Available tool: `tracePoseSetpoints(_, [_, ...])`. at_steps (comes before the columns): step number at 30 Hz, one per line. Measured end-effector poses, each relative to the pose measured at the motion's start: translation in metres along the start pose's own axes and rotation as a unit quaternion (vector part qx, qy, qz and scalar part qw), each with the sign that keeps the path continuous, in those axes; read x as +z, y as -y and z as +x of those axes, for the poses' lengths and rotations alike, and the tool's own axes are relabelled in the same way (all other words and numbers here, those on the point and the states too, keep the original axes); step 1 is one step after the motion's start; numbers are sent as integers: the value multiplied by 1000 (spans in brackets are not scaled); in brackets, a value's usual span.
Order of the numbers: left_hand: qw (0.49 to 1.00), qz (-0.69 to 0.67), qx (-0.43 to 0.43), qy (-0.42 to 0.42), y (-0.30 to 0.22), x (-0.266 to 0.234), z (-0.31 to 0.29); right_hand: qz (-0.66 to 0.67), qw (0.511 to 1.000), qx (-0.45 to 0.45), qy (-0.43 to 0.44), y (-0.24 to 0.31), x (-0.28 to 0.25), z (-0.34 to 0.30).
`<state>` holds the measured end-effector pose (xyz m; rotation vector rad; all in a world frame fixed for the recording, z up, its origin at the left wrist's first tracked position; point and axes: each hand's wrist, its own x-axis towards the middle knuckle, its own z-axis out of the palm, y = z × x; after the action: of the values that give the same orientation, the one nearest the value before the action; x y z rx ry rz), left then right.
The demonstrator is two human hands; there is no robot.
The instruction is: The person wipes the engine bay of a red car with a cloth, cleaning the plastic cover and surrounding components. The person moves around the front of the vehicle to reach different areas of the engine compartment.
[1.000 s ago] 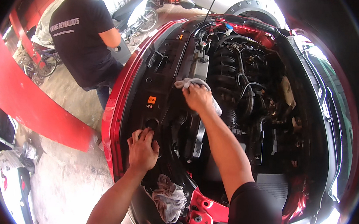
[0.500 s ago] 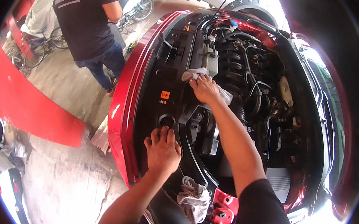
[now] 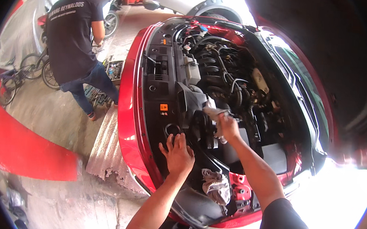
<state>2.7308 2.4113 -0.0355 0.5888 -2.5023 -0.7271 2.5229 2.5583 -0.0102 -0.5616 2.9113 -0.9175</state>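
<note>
Under the raised hood of a red car lies the engine bay [image 3: 218, 74], with black hoses and covers. My right hand [image 3: 229, 127] grips a light grey rag [image 3: 213, 111] over the near part of the bay, beside a black air duct [image 3: 189, 101]. Slight blur softens its fingers. With fingers spread, my left hand [image 3: 178, 157] rests on the black front panel [image 3: 156, 96], its fingertips just below a round opening [image 3: 173, 129]. A second crumpled grey rag [image 3: 216, 186] lies at the near corner of the bay, touched by neither hand.
The open hood [image 3: 324, 52] stands on the right. A person in a dark shirt [image 3: 72, 34] stands at the left, near bicycles [image 3: 37, 68] and tools [image 3: 95, 94] on the floor. A red panel [image 3: 28, 146] and a corrugated sheet [image 3: 111, 147] lie left of the car.
My right hand has drawn the rag nearer, from beside the pale reservoir to the near part of the bay. My left hand stays by the round opening. The view has shifted.
</note>
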Motion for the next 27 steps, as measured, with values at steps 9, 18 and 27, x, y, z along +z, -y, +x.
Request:
tracePoseSetpoints(9, [517, -793, -247, 206, -46, -55, -11, 779, 614, 126, 6, 104, -90, -122])
tracePoseSetpoints(18, [629, -735, -189, 168, -76, -79, -12, 783, 600, 159, 42, 36, -52, -160])
tracePoseSetpoints(27, [787, -608, -30, 102, -112, -94, -37, 650, 759, -18, -20, 54, -47, -205])
